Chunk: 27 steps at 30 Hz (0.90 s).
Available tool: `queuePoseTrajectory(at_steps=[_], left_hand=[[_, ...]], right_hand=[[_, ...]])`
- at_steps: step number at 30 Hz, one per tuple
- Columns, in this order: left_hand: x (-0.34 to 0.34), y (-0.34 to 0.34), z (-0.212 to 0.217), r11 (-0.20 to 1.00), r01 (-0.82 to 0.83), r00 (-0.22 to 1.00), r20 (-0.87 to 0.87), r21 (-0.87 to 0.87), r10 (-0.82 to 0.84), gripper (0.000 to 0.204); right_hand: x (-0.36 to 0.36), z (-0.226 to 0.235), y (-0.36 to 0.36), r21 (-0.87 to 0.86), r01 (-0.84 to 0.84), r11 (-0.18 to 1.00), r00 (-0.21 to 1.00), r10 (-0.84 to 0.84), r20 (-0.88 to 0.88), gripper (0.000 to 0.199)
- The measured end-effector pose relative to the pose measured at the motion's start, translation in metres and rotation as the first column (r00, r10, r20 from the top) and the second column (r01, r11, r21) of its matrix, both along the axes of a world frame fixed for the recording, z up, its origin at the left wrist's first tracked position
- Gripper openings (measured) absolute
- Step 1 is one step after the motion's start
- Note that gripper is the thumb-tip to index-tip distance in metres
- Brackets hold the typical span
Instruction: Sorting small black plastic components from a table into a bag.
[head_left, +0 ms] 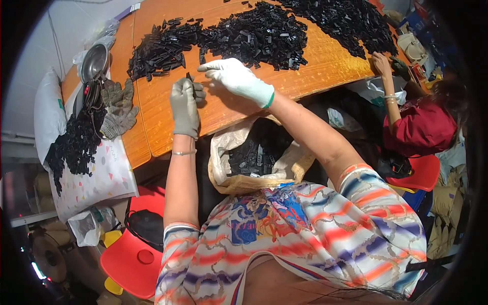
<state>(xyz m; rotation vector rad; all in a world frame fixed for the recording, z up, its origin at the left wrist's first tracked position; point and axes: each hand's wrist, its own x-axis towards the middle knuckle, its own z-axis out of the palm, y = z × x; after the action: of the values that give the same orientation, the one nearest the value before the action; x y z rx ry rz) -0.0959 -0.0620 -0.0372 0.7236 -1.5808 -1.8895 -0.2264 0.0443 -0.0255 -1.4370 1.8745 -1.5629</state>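
Note:
My left hand (185,105), in a grey glove, is closed above the near edge of the orange-brown wooden table (325,68). A small black plastic piece (188,76) sticks up from between its thumb and fingers. Just to the right, my right hand (235,77) wears a white glove with a green cuff. Its fingers stretch left toward the piece, apart from it, and nothing shows in them. Past my hands lies a broad pile of similar black pieces (259,35). Below, in front of my body, an open pale sack (222,173) holds more black pieces (251,157).
At left, grey work gloves (119,109), a metal bowl (95,62) and a black heap (76,137) lie by a white sack (49,114). Another person's hand (381,64) reaches to the far-right pile (345,25). A red chair (127,264) stands lower left.

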Motion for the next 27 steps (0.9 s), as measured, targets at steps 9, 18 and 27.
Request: queuePoseTrajectory(at_steps=[9, 18, 27], left_hand=[[0.023, 0.023, 0.017, 0.950, 0.101, 0.973, -0.227, 0.295, -0.033, 0.020], [0.031, 0.031, 0.025, 0.978, 0.098, 0.978, -0.201, 0.186, -0.059, 0.020], [0.033, 0.031, 0.016, 0.987, 0.055, 0.987, -0.160, 0.149, -0.031, 0.020]], right_hand=[[0.042, 0.042, 0.002, 0.181, 0.155, 0.971, 0.964, -0.189, 0.188, 0.020], [0.051, 0.035, -0.001, 0.051, 0.193, 0.980, 0.962, -0.199, 0.187, 0.024], [0.061, 0.041, 0.008, 0.136, 0.252, 0.958, 0.967, -0.243, -0.080, 0.023]])
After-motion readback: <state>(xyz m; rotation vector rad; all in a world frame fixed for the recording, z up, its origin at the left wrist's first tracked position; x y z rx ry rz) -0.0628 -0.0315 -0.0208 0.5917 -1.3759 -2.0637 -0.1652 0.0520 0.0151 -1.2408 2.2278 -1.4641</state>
